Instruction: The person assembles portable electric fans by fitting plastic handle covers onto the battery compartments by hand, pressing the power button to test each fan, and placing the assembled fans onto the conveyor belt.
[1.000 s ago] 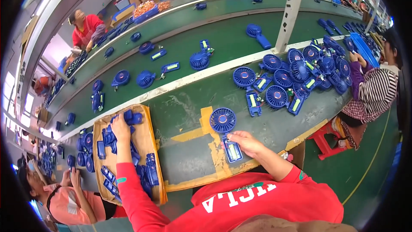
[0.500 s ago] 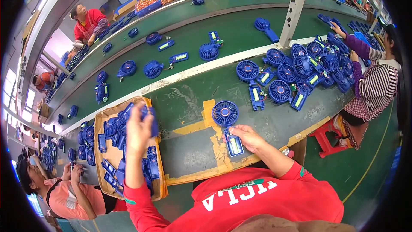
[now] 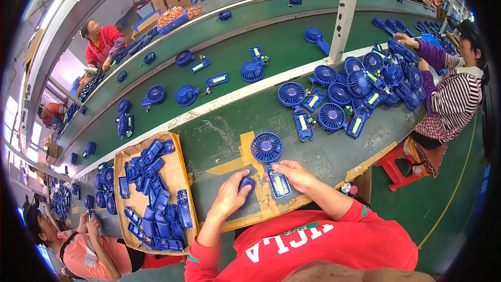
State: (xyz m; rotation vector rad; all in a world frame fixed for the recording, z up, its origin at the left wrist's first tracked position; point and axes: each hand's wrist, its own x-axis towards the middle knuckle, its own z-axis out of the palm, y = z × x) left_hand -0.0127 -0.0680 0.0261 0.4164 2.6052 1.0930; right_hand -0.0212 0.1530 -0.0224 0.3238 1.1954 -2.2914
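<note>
My right hand point(image 3: 293, 176) grips a blue handheld fan point(image 3: 266, 148) by its neck; the fan lies face up, round grille away from me. Its handle stands open and shows a pale yellow-green battery point(image 3: 280, 184). Just left of it, my left hand point(image 3: 231, 194) holds a blue plastic handle cover point(image 3: 247, 190) between thumb and fingers, apart from the fan. Further left, a shallow cardboard box point(image 3: 192, 198) holds many loose blue covers point(image 3: 156, 193).
At the right lies a heap of blue fans point(image 3: 360, 83) with open handles. Beyond a pale rail, a green conveyor belt point(image 3: 224, 102) carries scattered fans and parts. A metal post point(image 3: 344, 15) rises by the rail. Co-workers sit at the right point(image 3: 454, 89) and lower left point(image 3: 88, 240).
My left hand has come from above the box toward the fan, bringing a blue cover. The right hand with the fan has shifted slightly left.
</note>
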